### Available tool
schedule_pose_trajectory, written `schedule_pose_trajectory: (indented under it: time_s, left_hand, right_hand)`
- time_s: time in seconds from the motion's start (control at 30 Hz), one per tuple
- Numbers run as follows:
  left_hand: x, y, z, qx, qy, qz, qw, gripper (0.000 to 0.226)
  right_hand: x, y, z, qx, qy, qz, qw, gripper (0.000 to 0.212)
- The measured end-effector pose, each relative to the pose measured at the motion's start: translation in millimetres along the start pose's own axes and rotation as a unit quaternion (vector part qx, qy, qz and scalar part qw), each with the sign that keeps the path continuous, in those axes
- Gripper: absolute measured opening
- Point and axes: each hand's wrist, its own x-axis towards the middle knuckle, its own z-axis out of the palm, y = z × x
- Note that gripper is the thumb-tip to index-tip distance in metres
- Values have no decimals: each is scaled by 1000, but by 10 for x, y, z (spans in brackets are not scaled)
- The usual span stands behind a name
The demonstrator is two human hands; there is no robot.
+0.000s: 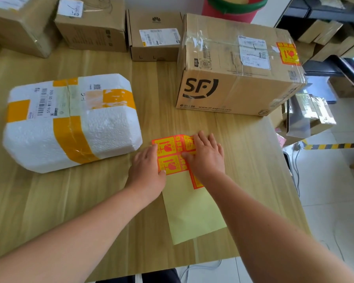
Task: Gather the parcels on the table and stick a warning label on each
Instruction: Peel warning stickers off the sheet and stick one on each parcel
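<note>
left grip [149, 168] and right grip [206, 156] press flat, fingers straight, on the label sheet [192, 211]; its thin, limp stickers [166, 149] probably peel best from a corner.

Part of label sheet [168, 154] hidden under right hand [205, 158]; top-left carton [12, 27] cropped by edge, its print seemingly too blurred to read.

The single head-worn wide-angle camera looks forward and steeply down from above the near edge of the table [49, 201], close over both forearms, with the left hand [146, 170] and right hand [206, 156] mid-frame and boxes [155, 48] along the far edge.
</note>
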Motion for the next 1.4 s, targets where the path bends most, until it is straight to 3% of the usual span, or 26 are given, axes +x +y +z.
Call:
schedule_pose_trajectory:
  time_s: [0.17, 0.27, 0.37, 0.47, 0.57, 0.63, 0.73, 0.8, 0.93, 1.2, 1.4]
  left_hand:
    - [10, 78, -29, -59, 19, -38, 997, 75]
    - [27, 97, -27, -96, 4, -76, 992, 82]
    - [51, 161, -44, -216, -36, -127, 967, 83]
    - [50, 199, -116, -282, -50, -182, 941, 63]
    - [34, 238, -220, -287, -54, -183, 939, 20]
    - [8, 285, -287, -300, -49, -172, 937, 14]
    - [-47, 354, -387, -335, -55, -161, 927, 15]
    - [-84, 411, -462, -351, -55, -153, 922, 11]
    - [-134, 488, -580, -355, -43, -132, 924, 11]
    - [-239, 531, -746, -270, 9, -23, 963, 17]
    - [-295, 511, -805, -244, 18, 2, 970, 26]
  right_hand:
    - [-101, 47, -48, 86, 79, -10, 993, 37]
    - [-90, 68, -149, 171, 81, 36, 981, 36]
    - [-102, 50, -258, 260, 59, 83, 960, 34]
    - [-157, 41, -401, 301, 55, 113, 945, 24]
    - [-194, 47, -510, 324, 30, 140, 935, 22]
    - [-209, 30, -567, 306, 29, 146, 940, 21]
    - [-286, -56, -647, 180, 122, 97, 971, 55]
    - [-384, -193, -703, 177, 156, 0, 972, 43]
    - [-538, -432, -677, 199, 117, -129, 964, 20]
    - [-620, -642, -781, 232, 100, -152, 956, 14]
    - [-660, -690, -888, 247, 82, -154, 953, 11]
